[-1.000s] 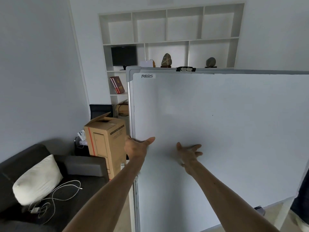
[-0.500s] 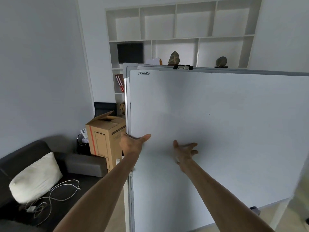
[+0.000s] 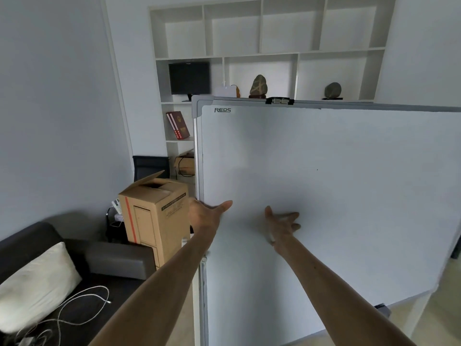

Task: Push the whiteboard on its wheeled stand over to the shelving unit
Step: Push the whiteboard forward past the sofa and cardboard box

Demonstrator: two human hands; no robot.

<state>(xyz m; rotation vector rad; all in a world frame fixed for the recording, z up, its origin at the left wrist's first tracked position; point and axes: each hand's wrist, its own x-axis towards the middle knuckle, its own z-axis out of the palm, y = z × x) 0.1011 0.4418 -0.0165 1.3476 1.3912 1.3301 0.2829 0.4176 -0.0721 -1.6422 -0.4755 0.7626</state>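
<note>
I've got the left hand (image 3: pixel 203 216) clamped round the whiteboard (image 3: pixel 324 196) at its left edge to steer; right hand (image 3: pixel 282 224) is spread flat on the face, gripping nothing, to push. Board stands in front of the shelving unit (image 3: pixel 262 53), gap unclear.

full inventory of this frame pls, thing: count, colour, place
whiteboard: 1, white, grey frame, centre-right foreground
shelving unit: 1, white, back wall
monitor: 1, black, left shelf compartment
stones: 2, brown-grey, shelf behind board top
red book: 1, leaning on lower shelf
cardboard box: 1, tan, flap open, left of board
sofa: 1, dark grey, lower left
pillow: 1, white, on sofa
cable: 1, white, on sofa
left hand: grips board's left edge
right hand: flat on board face
</note>
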